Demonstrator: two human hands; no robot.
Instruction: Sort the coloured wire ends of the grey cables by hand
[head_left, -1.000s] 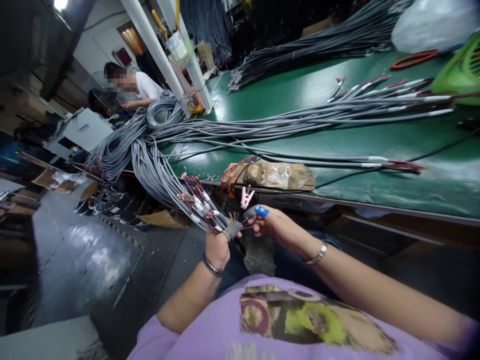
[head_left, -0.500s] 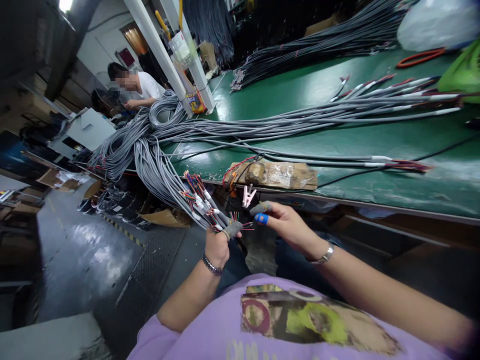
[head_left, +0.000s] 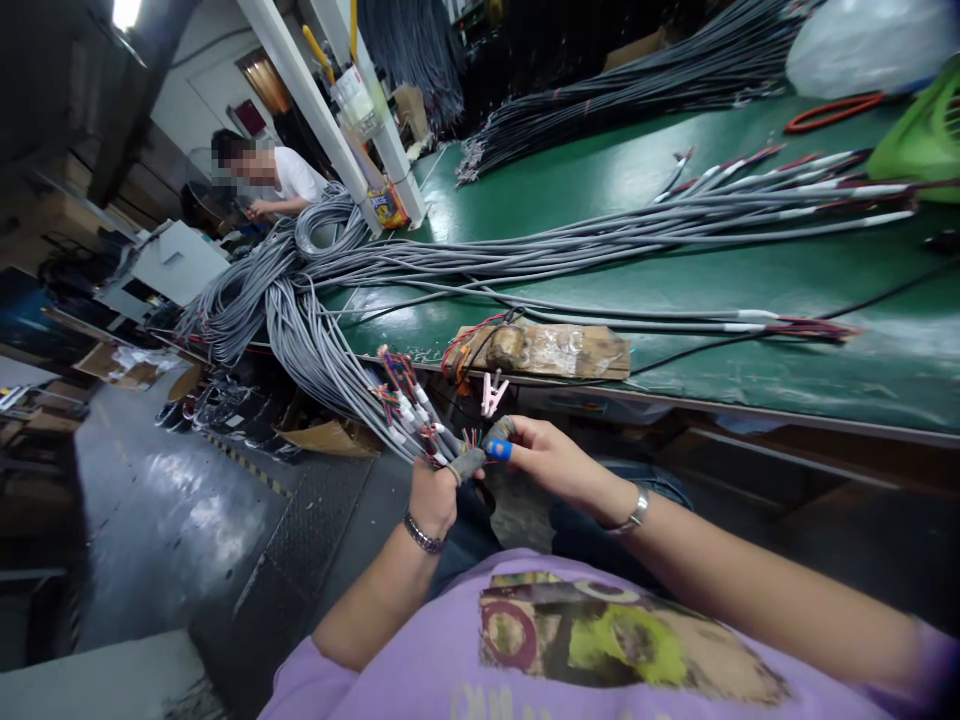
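Note:
My left hand [head_left: 435, 498] is closed around a grey cable near its stripped end, with a grey cover on one finger. Thin coloured wires [head_left: 471, 438] fan out just above that finger. At the same spot my right hand [head_left: 546, 456] pinches the wire ends between a grey-covered finger and a thumb wrapped in blue tape. The pinched tips themselves are hidden by the fingers. Beside my left hand lies a bundle of grey cables [head_left: 322, 350], their ends showing white sleeves [head_left: 412, 412] and bare coloured wires.
A wooden block [head_left: 559, 350] with clear tape sits at the edge of the green table [head_left: 675, 290], a pink clip [head_left: 493, 394] hanging below. More grey cables [head_left: 525, 255] stretch across the table; black cables [head_left: 600, 115] lie behind. Another person [head_left: 289, 180] works at the far left.
My right hand has moved left to the wires at my left hand, and its fingers have closed on them. My left hand stays nearly in place.

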